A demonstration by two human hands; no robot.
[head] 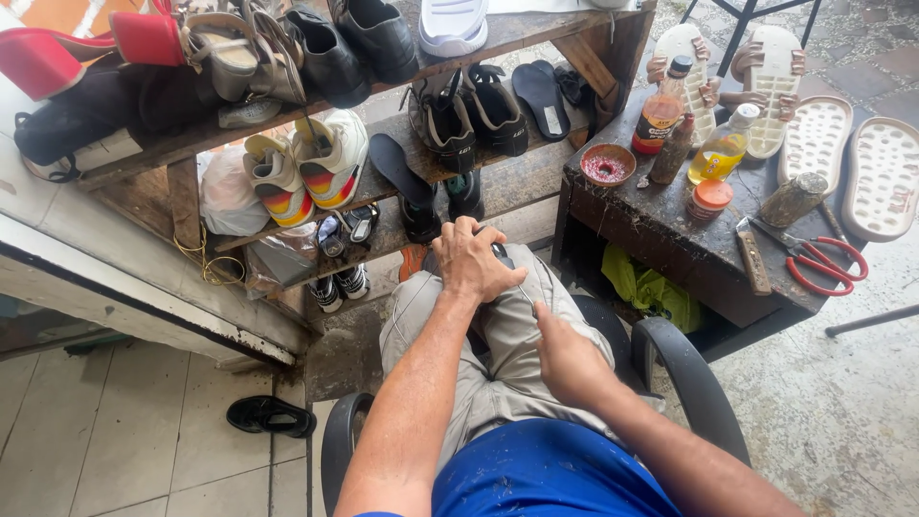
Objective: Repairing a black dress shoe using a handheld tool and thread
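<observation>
a dark shoe (498,254) is gripped on the knees by the left hand (471,260); the right hand (565,356) is closed on a thin tool (525,295). a cluttered surface (670,230) is seen at two o'clock, shoe shelves (517,177) at eleven.

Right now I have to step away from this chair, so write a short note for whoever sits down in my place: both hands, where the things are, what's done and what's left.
Left hand: clamped over a dark shoe held on the knees; most of the shoe is hidden.
Right hand: closed on a thin metal tool whose tip points at the shoe.
Within reach on the dark worktable: red-handled scissors, glue bottles, a small red bowl, loose white soles.
Done: shoe gripped, tool at the shoe.
Left: the work on the shoe itself; how far it has got cannot be seen.
</observation>
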